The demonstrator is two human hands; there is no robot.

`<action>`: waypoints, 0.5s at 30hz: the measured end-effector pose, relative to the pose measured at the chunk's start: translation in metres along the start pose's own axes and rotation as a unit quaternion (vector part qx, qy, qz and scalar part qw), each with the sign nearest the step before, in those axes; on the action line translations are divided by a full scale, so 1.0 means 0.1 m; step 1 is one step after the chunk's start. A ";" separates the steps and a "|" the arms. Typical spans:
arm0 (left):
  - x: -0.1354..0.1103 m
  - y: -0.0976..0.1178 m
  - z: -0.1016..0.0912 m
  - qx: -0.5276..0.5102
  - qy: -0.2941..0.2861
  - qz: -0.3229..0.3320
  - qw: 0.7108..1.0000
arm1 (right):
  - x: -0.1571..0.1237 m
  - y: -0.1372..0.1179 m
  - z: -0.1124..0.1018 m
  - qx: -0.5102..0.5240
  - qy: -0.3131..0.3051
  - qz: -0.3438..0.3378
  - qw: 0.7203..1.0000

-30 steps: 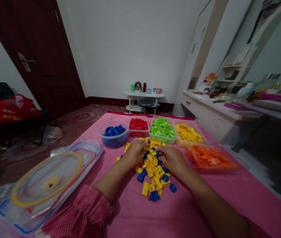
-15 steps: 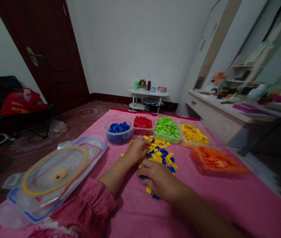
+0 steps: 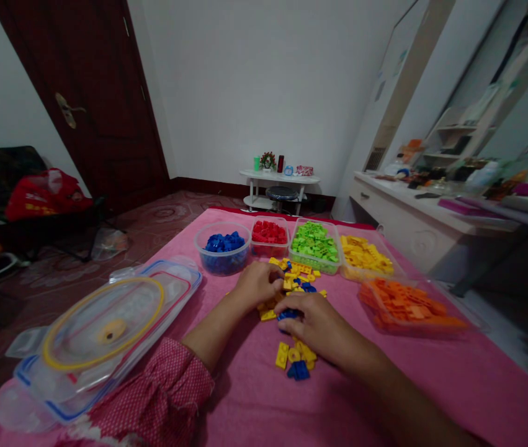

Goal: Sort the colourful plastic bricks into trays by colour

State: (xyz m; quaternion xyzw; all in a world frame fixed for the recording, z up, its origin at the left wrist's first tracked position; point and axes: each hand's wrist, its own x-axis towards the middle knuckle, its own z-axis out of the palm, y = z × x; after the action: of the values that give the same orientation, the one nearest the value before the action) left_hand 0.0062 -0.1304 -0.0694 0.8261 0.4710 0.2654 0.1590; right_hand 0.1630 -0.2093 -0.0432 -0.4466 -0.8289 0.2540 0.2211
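Loose yellow and blue toy bricks (image 3: 298, 268) lie in a mixed pile on the pink cloth. At the pile's left side is my left hand (image 3: 259, 284), its fingers curled in with the thumb close to them; whatever they hold is hidden. My right hand (image 3: 314, 320) bends over the near part of the pile, fingers closed round some blue bricks (image 3: 286, 315). Nearer to me, just below the right hand, sits a small group of yellow bricks (image 3: 282, 355) and dark blue bricks (image 3: 298, 370).
Along the far side stand tubs of blue bricks (image 3: 224, 243), red bricks (image 3: 269, 233), green bricks (image 3: 314, 242) and yellow bricks (image 3: 366, 253). An orange-brick tub (image 3: 412, 307) is at the right. Stacked clear lids (image 3: 152, 335) lie at the left on the pink cloth (image 3: 236, 397).
My right hand has moved slightly up and to the right, with blue bricks now showing at its fingers. More yellow and blue bricks show below it. My left hand has shifted little.
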 end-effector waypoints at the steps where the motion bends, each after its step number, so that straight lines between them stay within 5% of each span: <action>1: 0.00 0.04 -0.03 -0.013 0.006 -0.006 1.000 | 0.02 0.02 -0.05 0.006 0.030 0.007 1.000; 5: 0.00 0.22 -0.08 -0.179 0.024 -0.058 0.982 | 0.05 0.08 -0.21 -0.012 0.149 0.015 0.989; 7: 0.00 0.33 -0.06 -0.340 -0.027 -0.110 0.934 | 0.05 0.06 -0.25 -0.017 0.179 0.006 0.984; 12: -0.05 0.51 -0.01 -0.590 -0.225 -0.227 0.741 | 0.04 -0.05 -0.25 0.005 0.185 -0.006 0.983; 14: -0.07 0.52 0.00 -0.600 -0.243 -0.234 0.726 | 0.04 -0.06 -0.26 0.008 0.204 -0.011 0.979; 15: -0.07 0.51 -0.01 -0.588 -0.237 -0.224 0.741 | 0.04 -0.05 -0.26 0.008 0.220 -0.017 0.975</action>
State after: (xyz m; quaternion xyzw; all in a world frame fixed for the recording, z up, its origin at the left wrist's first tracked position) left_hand 0.0378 -0.1616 -0.0444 0.4758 0.3402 0.2424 0.7740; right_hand 0.1736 -0.2030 -0.0190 -0.4759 -0.7651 0.1527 0.4059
